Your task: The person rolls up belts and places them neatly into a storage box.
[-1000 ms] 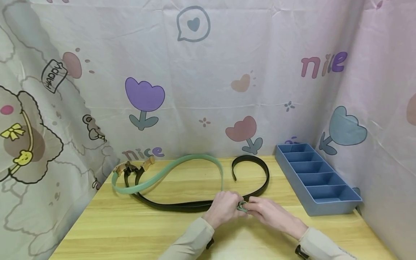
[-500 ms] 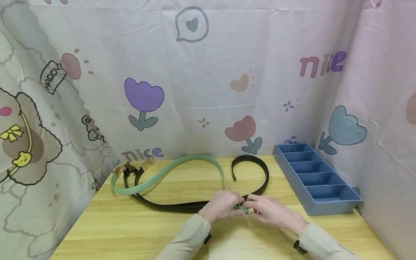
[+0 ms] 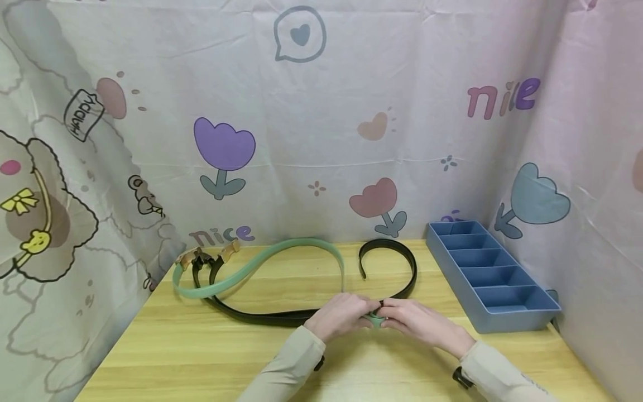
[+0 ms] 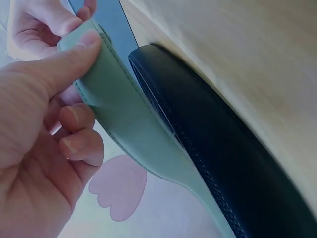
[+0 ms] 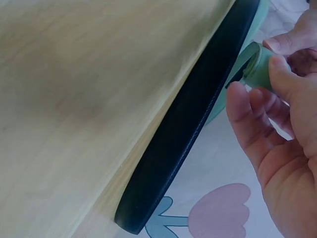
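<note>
- Pinching one edge-stitched green strap (image 4: 119,104): left hand (image 3: 339,315) and right hand (image 3: 422,324) both clamped on its rolled end, over the wood-grain table (image 3: 166,357)
- Black strapping (image 5: 183,119) just beside it, smooth, leather-like, hooked at one end; can't tell if one strap or two
- One blue tray (image 3: 522,322), five compartments, right side
- Versus 1.0 s ago: roll's spiral was showing, now mostly covered by fingers; tray unmoved

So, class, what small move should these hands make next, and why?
Probably roll the green strap a little further: the left hand and right hand both hold its curled end, while a long stretch lies uncoiled on the table.
</note>
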{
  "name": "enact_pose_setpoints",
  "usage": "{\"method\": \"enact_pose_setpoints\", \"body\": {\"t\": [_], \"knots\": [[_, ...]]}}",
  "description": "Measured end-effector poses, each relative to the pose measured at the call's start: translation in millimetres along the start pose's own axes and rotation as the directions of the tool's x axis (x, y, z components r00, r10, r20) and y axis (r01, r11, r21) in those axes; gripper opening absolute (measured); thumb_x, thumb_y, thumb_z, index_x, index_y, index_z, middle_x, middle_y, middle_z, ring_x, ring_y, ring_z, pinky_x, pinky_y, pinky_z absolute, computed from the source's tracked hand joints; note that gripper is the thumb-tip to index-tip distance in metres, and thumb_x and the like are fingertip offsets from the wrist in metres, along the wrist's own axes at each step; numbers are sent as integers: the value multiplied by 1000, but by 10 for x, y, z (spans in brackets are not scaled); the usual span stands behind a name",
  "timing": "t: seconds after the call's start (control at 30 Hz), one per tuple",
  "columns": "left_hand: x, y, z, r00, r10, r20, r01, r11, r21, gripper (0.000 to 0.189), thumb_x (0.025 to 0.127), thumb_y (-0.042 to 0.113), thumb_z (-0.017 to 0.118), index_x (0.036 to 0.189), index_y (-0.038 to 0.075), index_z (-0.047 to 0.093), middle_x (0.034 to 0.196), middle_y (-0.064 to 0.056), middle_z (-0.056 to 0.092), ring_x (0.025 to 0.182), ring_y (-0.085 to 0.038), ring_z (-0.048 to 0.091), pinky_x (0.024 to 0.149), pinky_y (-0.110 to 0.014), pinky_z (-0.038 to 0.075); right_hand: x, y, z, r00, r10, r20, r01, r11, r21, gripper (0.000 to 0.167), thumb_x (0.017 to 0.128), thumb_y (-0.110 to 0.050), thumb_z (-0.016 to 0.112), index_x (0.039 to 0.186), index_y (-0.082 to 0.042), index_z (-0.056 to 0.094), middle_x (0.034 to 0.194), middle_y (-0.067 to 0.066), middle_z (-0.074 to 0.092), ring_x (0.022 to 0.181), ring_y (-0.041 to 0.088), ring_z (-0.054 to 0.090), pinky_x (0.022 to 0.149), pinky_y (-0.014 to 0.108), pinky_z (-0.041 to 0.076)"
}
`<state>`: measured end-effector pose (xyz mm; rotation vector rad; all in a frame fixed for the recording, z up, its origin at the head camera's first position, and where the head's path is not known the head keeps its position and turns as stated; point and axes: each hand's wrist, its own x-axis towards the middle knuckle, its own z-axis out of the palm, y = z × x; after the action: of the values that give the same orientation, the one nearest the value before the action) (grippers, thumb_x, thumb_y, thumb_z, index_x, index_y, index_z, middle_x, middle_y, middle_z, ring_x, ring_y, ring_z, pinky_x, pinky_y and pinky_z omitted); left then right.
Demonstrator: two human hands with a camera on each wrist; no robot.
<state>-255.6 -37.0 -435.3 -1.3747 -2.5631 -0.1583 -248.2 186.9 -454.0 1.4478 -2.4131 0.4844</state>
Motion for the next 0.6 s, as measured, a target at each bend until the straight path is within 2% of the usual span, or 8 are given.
{"method": "enact_pose_setpoints", "body": {"t": [0.13,0.2,0.3,0.37,0.47,0.6], "knots": [[-16,-26,4,1000,13,-9,-14,999,-42,20,81,35,74,94,24,64,89,13,65,75,4,59,62,-11,44,7,5,-8,1000,-7,20,7,1000,13,9,95,-23,63,103,-22,67,97,-14,57,83,-6,53,73,8,44],[-23,-38,2,1000,20,2,-19,998,-60,24,80,35,75,100,25,65,92,14,64,75,5,56,63,-11,43,3,4,-16,999,-19,27,19,1000,13,9,94,-22,64,102,-23,68,96,-15,57,83,-7,52,74,7,43],[-26,-37,3,999,28,19,-26,997,-69,30,79,36,77,105,27,67,93,15,63,75,7,53,63,-10,41,-6,-5,-18,999,-36,27,36,999,12,10,92,-21,66,101,-25,68,94,-15,55,81,-8,50,73,5,41],[-27,-25,3,1000,19,20,-18,998,-63,29,77,37,78,103,28,68,90,16,63,71,7,50,60,-10,39,-4,-20,-8,999,-25,23,25,1000,11,10,92,-21,67,101,-25,68,93,-16,55,80,-8,49,71,5,41],[-23,10,19,999,-34,-7,34,999,-28,19,79,41,77,88,26,67,79,17,60,61,5,45,53,-12,34,24,-59,23,1000,20,-1,-20,1000,-8,5,92,-24,67,97,-26,67,89,-17,54,74,-8,46,65,7,39],[-24,52,36,992,-117,-53,119,992,36,28,82,46,75,74,26,58,69,15,51,56,0,40,47,-15,28,67,-105,66,997,43,-67,-48,997,-62,2,93,-24,66,92,-25,67,83,-18,57,69,-8,46,60,9,40]]}}
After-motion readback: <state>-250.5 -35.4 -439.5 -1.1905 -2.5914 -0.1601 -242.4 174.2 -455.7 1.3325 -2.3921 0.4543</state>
